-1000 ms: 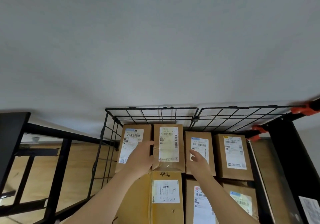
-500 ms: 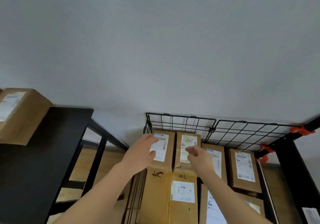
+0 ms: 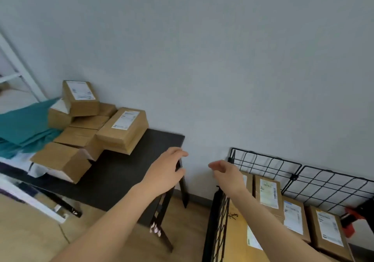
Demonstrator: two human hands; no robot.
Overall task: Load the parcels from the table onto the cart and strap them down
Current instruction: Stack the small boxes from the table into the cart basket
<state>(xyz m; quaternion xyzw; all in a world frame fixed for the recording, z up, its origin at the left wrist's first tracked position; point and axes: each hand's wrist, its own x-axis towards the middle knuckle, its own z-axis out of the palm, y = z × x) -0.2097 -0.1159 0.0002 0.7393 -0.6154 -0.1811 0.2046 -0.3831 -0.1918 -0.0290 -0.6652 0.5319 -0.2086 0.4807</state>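
Several brown cardboard parcels (image 3: pixel 123 129) with white labels are piled on the left part of a black table (image 3: pixel 125 172). To the right stands a black wire cart (image 3: pixel 327 178) holding several labelled parcels (image 3: pixel 268 196) packed side by side. My left hand (image 3: pixel 165 170) hovers over the table's right end, fingers relaxed, holding nothing. My right hand (image 3: pixel 226 173) hangs in the air above the cart's left corner, fingers loosely curled and empty.
A grey wall rises behind the table and cart. Teal fabric (image 3: pixel 22 124) lies at the far left behind the parcel pile. Orange clamps (image 3: pixel 351 218) sit on the cart's right frame. Wooden floor shows between table and cart.
Both hands have let go of the parcels in the cart and lifted away to the left. The view has swung left, bringing the table and its parcel pile into sight.
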